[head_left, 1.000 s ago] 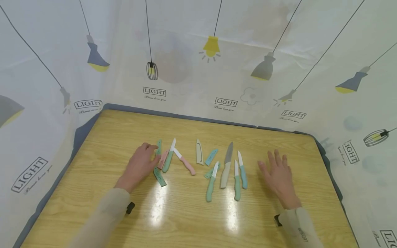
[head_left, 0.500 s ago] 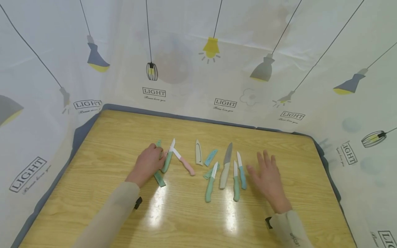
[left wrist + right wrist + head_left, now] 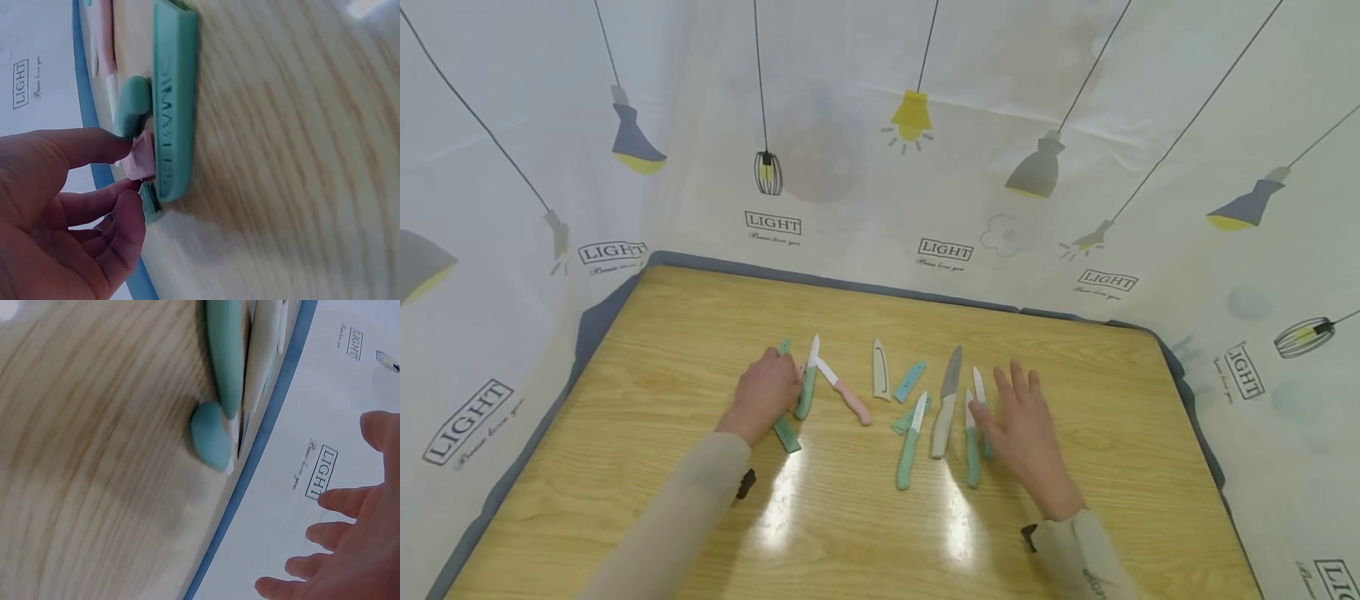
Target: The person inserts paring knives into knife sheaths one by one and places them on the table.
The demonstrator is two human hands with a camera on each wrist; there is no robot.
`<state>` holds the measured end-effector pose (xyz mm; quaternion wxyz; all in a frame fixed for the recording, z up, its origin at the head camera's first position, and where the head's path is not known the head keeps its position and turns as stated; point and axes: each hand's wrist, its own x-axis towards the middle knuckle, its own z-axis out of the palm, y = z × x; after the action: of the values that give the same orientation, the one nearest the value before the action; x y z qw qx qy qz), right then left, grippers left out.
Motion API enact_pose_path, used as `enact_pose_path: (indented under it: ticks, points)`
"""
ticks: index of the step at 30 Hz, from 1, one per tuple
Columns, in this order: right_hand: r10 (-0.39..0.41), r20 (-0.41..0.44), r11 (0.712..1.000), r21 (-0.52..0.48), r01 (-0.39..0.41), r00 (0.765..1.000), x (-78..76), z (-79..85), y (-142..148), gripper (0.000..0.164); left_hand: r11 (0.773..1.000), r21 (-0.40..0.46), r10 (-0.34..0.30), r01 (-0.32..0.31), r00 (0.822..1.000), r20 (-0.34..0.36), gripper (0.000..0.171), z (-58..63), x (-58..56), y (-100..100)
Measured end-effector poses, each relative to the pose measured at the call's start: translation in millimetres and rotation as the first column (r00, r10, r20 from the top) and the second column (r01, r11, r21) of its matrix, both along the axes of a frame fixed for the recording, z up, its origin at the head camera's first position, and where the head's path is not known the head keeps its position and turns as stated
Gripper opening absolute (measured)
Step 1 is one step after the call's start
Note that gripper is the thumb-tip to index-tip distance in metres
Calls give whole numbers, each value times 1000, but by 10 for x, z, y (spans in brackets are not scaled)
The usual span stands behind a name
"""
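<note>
Pink blade sheath (image 3: 140,160), which we see pinched between the left hand's (image 3: 765,390) thumb and fingertips; a green blade sheath (image 3: 176,106) lies beside it on the wrist side, and a green-handled knife (image 3: 807,392) just right of those fingers, with a pink-handled knife (image 3: 852,404) farther right; we find the right hand (image 3: 1024,429) spread, fingers apart, its thumb over the blue-handled knife (image 3: 210,434).
</note>
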<state>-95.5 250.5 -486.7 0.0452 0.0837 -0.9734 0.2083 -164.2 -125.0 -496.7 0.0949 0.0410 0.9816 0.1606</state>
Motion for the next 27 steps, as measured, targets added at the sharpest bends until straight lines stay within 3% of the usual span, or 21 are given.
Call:
enact_pose_path:
  ticks: [7,23,27]
  points:
    - [65,-37,998,15,-64,997,4,4,-210,71,994,77,73,-77,996,52,15,-2,23,45]
    - [193,-34,978,88,-190,981,-57,67,-844,64,979,160,124,-125,992,16,29,18,87,-27]
    - [225,-51,969,114,-219,973,-90,62,-1008,61,966,214,152,-142,988,-32,35,19,142,-91]
